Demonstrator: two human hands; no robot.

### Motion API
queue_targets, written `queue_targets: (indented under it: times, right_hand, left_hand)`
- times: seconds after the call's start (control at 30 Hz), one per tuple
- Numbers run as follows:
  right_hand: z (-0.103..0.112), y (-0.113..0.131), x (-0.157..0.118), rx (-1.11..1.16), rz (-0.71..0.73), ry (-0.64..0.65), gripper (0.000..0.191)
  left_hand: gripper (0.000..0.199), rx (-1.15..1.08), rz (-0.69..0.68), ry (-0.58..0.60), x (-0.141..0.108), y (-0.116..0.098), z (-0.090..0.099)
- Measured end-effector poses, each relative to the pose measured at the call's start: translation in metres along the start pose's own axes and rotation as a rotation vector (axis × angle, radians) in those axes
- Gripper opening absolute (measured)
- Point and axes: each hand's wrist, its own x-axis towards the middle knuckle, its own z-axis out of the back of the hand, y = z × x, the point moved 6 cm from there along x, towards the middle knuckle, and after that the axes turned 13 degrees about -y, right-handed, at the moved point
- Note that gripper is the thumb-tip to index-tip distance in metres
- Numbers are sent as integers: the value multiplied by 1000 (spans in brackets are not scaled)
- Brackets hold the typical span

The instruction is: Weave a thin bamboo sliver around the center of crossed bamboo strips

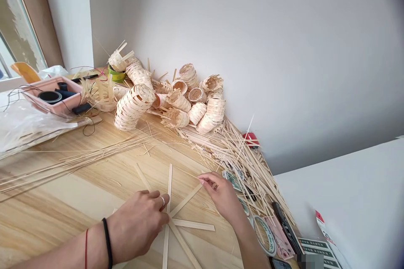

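Flat bamboo strips (194,225) lie crossed in a star on the wooden table. My left hand (139,222) is closed over the star's centre, fingers curled and pressing on the crossing, which it partly hides. At the star's upper right, my right hand (221,193) pinches a thin bamboo strand (188,173) between thumb and fingertips, close to the end of one flat strip. The strand's full course is too fine to follow.
Woven bamboo pieces (134,107) are heaped against the wall. Long thin strands (94,151) lie at left, and a bundle of strips (233,147) runs down the right edge. A pink basket (74,103) stands at far left. A black-handled tool (285,227) lies at lower right.
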Motion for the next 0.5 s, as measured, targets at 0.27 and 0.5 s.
queue_targets:
  times: [0.27,0.5]
  right_hand:
    - [-10,10,4,-25,85,-59,26]
    - [-30,25,12,21,161,-27,26]
  left_hand:
    - [18,-13,-54,-47,1,-2,2]
    - [19,-19,-83,-79,0,-1,-2]
